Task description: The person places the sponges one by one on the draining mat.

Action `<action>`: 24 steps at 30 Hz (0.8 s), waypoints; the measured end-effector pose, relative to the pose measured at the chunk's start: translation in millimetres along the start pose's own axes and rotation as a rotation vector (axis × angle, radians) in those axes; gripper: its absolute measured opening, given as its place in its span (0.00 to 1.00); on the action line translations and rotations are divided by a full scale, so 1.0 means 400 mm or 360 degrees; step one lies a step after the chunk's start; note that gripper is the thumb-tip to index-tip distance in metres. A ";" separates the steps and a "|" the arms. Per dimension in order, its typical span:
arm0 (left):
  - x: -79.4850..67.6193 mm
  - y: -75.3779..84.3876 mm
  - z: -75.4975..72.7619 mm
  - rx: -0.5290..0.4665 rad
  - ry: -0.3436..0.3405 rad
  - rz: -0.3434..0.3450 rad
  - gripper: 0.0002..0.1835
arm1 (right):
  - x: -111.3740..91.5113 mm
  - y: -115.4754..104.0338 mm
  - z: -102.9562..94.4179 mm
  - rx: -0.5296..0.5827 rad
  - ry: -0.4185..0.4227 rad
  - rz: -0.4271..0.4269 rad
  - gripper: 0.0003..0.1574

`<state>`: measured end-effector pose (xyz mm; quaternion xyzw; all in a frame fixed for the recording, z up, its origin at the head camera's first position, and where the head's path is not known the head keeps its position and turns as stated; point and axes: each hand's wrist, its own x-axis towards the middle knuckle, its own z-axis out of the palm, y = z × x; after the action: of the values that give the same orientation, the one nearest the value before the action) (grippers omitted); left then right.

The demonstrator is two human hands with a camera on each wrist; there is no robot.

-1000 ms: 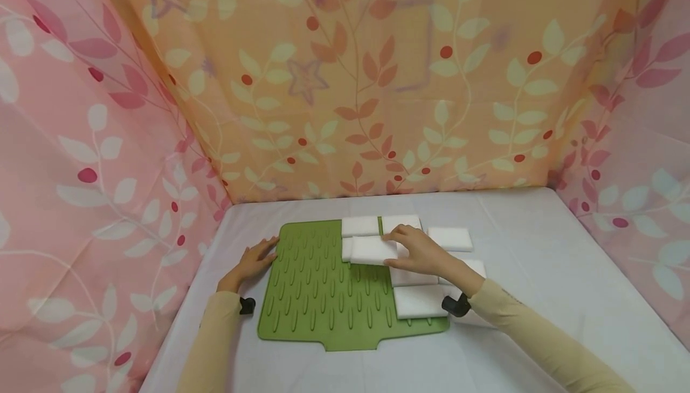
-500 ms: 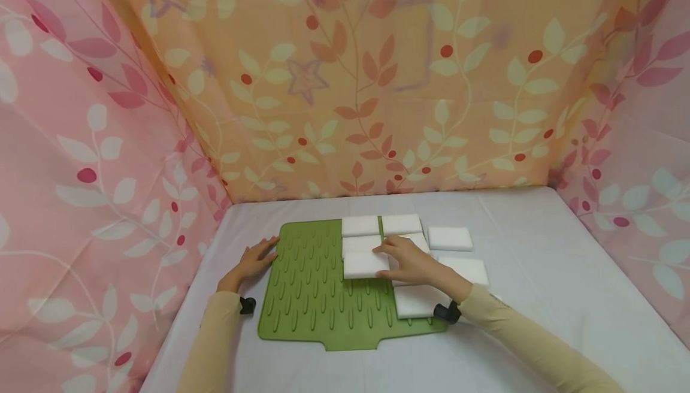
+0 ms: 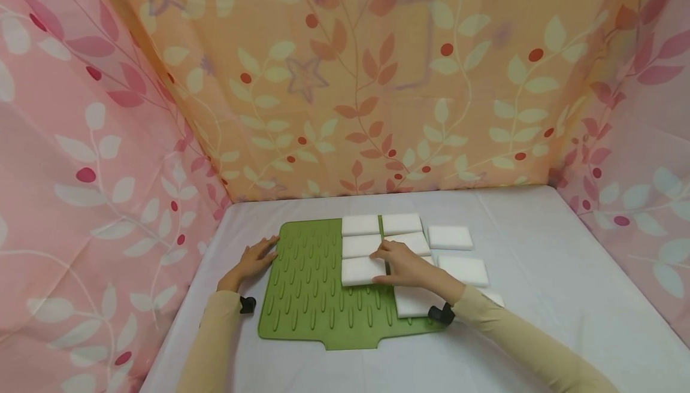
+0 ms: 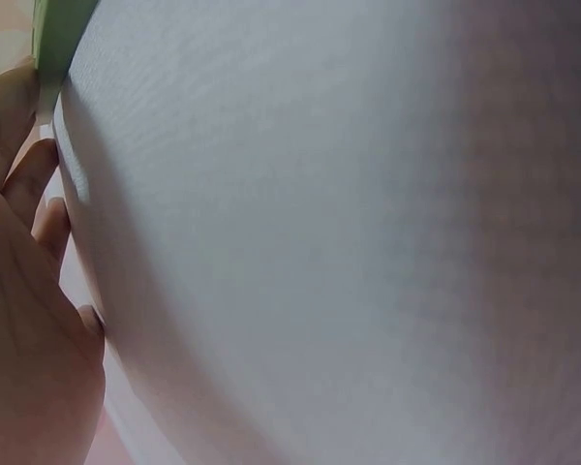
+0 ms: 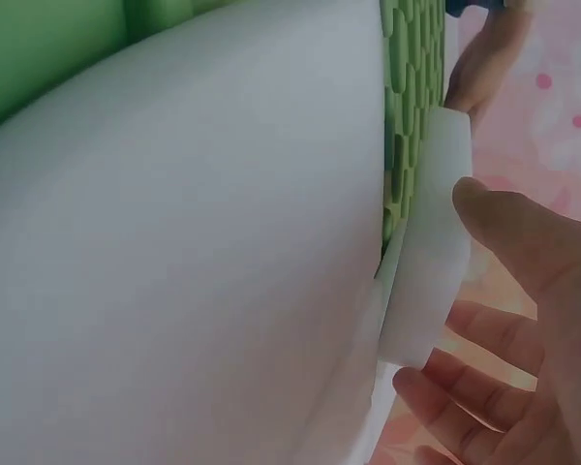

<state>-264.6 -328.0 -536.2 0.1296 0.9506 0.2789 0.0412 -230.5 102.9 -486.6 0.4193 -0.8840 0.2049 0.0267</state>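
A green ribbed mat [image 3: 307, 288] lies on the white-covered table, its right part bearing several white sponge blocks in rows. My right hand [image 3: 411, 266] grips a white sponge [image 3: 361, 272] at its right end, in front of another sponge [image 3: 360, 246] on the mat. From the right wrist view, the thumb [image 5: 494, 218] is on one long side of that sponge and the fingers are on the other. My left hand [image 3: 252, 262] rests by the mat's left edge with fingers extended, the fingertips touching the edge. The left wrist view has this hand [image 4: 29, 291] against the cloth.
More sponges, such as one block [image 3: 450, 238] and another [image 3: 463, 270], lie to the mat's right on the table. One sponge [image 3: 412, 302] sits at the mat's front right, partly behind my right wrist. Patterned cloth walls [image 3: 356, 81] enclose the table at the back and sides.
My right hand has brought the held sponge toward me, from over the second row down to a place in front of it. The left hand has stayed still.
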 end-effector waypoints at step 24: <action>-0.004 0.002 0.000 -0.0027 0.0009 0.0013 0.28 | -0.002 -0.004 0.020 -0.0032 -0.0068 0.0057 0.34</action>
<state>-263.0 -327.6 -535.6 0.1324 0.9478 0.2876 0.0387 -227.6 99.6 -493.4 0.4074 -0.8937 0.1876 0.0083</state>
